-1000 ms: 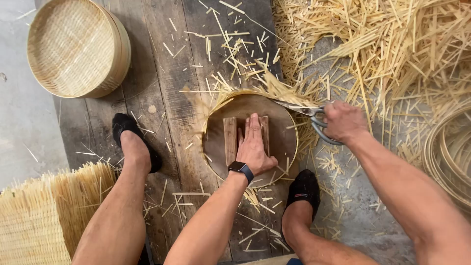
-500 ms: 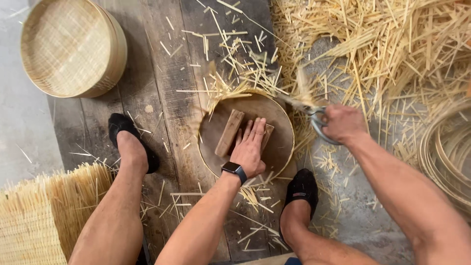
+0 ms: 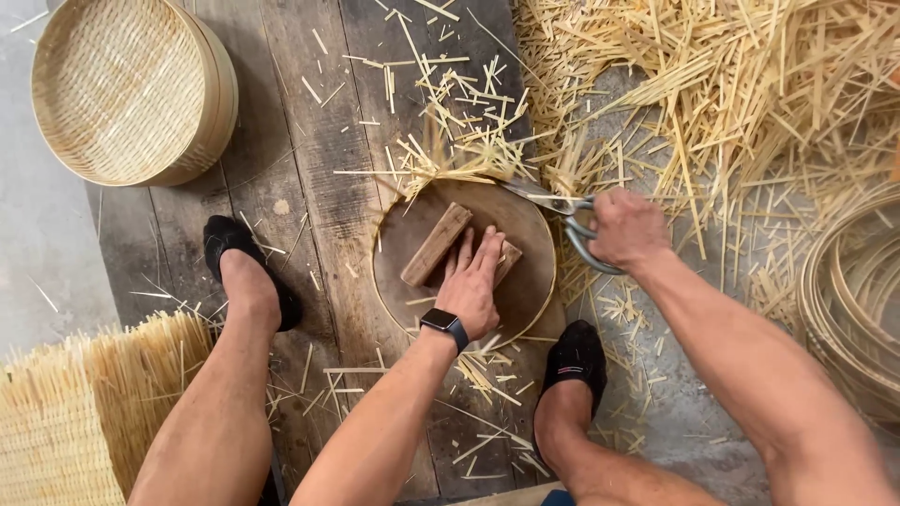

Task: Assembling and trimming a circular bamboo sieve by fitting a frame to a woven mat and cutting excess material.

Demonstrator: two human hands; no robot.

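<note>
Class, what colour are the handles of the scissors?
Grey metal handles of the scissors, in the right hand; head view.

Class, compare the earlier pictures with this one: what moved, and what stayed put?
The round lid has been turned, its wooden block swinging from upright to slanted. The left hand still presses it; the right hand still grips the scissors at its rim. The woven basket stayed.

Left hand [image 3: 475, 286] presses wooden blocks [image 3: 437, 245] on a round lid [image 3: 525, 281]; right hand [image 3: 626, 228] grips scissors [image 3: 561, 208].
</note>
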